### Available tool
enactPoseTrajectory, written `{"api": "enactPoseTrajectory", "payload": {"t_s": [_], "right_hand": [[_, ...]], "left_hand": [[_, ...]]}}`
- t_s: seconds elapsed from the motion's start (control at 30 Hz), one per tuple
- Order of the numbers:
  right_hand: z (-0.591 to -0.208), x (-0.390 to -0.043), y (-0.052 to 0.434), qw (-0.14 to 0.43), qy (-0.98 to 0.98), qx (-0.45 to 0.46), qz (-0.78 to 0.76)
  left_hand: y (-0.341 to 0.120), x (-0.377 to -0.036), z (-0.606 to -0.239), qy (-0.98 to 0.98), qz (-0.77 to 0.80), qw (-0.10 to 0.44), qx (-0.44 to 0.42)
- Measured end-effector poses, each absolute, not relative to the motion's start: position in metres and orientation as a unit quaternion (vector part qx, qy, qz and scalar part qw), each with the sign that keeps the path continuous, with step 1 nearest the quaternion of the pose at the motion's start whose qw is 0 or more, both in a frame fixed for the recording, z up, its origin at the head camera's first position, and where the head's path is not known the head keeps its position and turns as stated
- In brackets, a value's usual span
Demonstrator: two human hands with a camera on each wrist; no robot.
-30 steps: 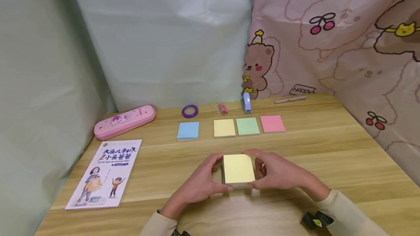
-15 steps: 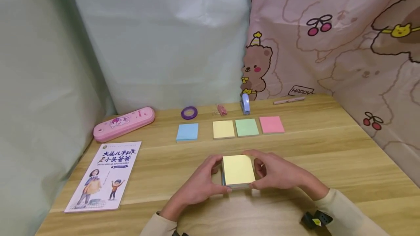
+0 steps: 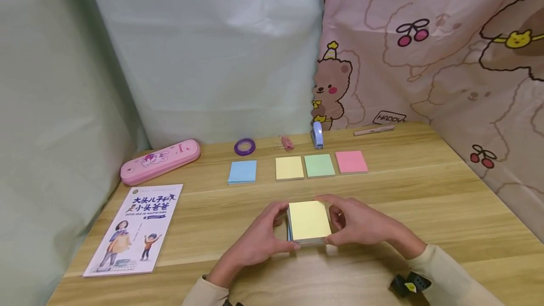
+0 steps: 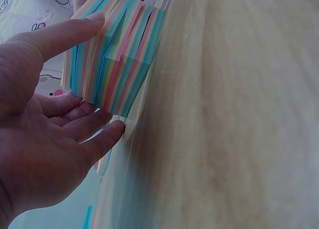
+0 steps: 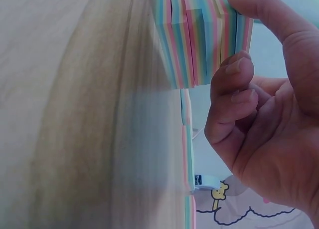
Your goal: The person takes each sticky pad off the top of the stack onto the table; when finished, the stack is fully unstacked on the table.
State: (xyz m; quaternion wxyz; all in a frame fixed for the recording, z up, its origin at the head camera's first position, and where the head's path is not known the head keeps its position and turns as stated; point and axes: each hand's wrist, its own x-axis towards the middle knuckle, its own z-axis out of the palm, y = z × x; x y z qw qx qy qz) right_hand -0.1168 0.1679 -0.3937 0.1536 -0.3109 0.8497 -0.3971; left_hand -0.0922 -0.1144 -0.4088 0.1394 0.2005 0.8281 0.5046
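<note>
A thick block of sticky notes [image 3: 309,221] with a yellow top sheet stands on the wooden table [image 3: 425,192], near its front edge. My left hand [image 3: 280,228] grips its left side and my right hand [image 3: 340,223] grips its right side. The left wrist view shows the block's striped multicoloured edge [image 4: 112,59], with my thumb [image 4: 60,37] on one face and my fingers [image 4: 94,139] along the other. In the right wrist view the block [image 5: 199,34] is pinched between my thumb [image 5: 279,24] and curled fingers [image 5: 234,89].
Four thin pads lie in a row behind the block: blue [image 3: 242,172], yellow [image 3: 289,168], green [image 3: 319,165], pink [image 3: 351,161]. Further back are a purple tape roll [image 3: 245,146], a pink clip [image 3: 287,143], a blue stapler [image 3: 317,134] and a pink pen [image 3: 375,130]. At the left lie a pink pencil case [image 3: 160,155] and a book [image 3: 136,228].
</note>
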Motion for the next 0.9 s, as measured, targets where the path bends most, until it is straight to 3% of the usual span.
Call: {"api": "enactPoseTrajectory", "payload": {"t_s": [0.27,0.6,0.9], "right_hand": [[-0.385,-0.121,0.177,0.146,0.835,-0.311,-0.429],[-0.369,-0.145,0.231,0.096,0.846,-0.269,-0.451],[-0.384,-0.166,0.273,0.138,0.856,-0.231,-0.441]], "left_hand": [[-0.114,-0.092,-0.408,0.826,0.508,0.147,0.196],[-0.116,-0.091,-0.407,0.830,0.501,0.153,0.190],[-0.116,-0.091,-0.407,0.829,0.503,0.155,0.189]]}}
